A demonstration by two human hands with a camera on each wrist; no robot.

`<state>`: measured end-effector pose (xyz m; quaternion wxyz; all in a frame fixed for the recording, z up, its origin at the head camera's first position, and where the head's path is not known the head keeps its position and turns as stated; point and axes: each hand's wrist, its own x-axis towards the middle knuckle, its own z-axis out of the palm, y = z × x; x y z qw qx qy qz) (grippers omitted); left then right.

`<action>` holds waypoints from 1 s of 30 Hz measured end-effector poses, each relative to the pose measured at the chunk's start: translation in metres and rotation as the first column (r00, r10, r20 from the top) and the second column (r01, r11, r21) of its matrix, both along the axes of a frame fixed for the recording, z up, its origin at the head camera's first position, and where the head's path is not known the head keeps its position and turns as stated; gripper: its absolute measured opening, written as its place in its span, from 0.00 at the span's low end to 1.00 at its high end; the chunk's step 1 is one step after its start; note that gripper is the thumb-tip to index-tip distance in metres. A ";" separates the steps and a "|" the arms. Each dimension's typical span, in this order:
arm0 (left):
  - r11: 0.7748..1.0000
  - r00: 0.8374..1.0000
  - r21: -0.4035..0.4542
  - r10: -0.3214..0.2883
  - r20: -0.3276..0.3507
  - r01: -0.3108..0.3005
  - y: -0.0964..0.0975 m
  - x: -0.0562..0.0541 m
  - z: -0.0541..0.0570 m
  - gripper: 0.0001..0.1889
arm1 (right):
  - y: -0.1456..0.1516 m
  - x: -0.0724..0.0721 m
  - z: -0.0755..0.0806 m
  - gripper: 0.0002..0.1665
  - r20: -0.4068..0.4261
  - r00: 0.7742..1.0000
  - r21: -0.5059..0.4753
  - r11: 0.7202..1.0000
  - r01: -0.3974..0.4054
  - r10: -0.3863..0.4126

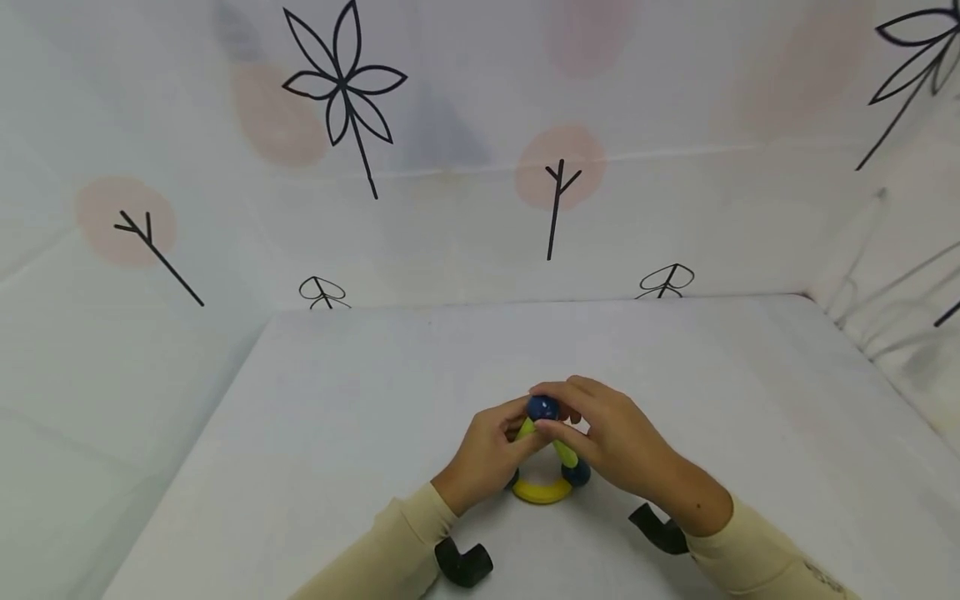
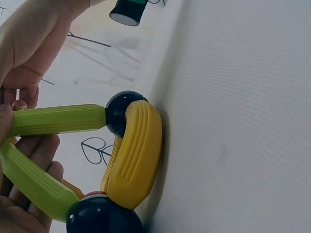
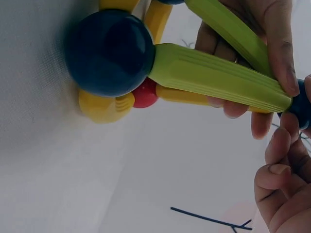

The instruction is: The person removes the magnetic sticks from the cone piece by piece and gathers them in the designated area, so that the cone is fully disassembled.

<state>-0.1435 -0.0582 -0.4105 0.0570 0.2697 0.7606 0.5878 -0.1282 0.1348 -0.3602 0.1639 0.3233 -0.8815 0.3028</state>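
Head view: both hands (image 1: 558,442) apparently pinch the toy's (image 1: 546,477) top ball (image 1: 542,407).

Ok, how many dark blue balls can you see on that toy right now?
3: the top ball under both hands' fingertips, the base ball at right, and one base ball in the left wrist view. More may be hidden.

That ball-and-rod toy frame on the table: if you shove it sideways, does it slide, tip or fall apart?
The frame probably slides: its curved yellow piece lies on smooth table. The dark blue balls could roll if freed. Joints may separate; left hand and right hand both grip the top.
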 end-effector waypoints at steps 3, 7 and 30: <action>1.000 1.000 0.005 -0.006 -0.006 0.006 0.001 0.000 0.001 0.18 | 0.001 0.000 -0.002 0.24 -0.034 0.999 0.006 1.000 0.015 -0.015; 1.000 1.000 0.010 -0.014 -0.008 0.014 0.002 -0.001 0.002 0.20 | 0.003 0.000 0.000 0.25 -0.039 0.998 -0.007 0.999 0.041 -0.041; 0.995 0.998 -0.076 0.060 -0.001 -0.060 -0.002 0.000 0.004 0.23 | 0.047 -0.045 -0.005 0.23 0.290 0.921 0.011 0.963 0.268 -0.259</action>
